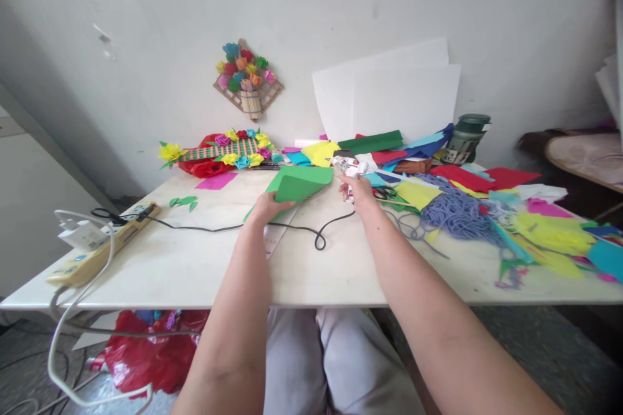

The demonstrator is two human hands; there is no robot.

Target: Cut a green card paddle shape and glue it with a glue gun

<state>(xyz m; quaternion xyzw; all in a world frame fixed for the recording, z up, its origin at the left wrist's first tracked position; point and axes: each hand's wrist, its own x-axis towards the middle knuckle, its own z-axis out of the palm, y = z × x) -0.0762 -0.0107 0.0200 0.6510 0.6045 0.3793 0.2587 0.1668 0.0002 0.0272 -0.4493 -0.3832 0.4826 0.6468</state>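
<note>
My left hand (267, 207) pinches the near edge of a sheet of green paper (302, 185), which has one part lifted or folded over. My right hand (357, 190) is wrapped round the handle of a white glue gun (356, 169). The gun's nozzle points left, close to the paper's right corner; I cannot tell whether the two touch. A black cord (320, 240) loops across the table below both hands. Small cut green leaves (183, 201) lie to the left. Just right of the glue gun are black-handled scissors (386, 192), partly covered.
On the left a yellowish power strip (104, 248) holds a white charger (84, 235). Behind lies a paper-flower decoration (224, 150). Blue-grey yarn (457, 214) and coloured paper scraps cover the right side. A dark green bottle (466, 139) stands near the wall.
</note>
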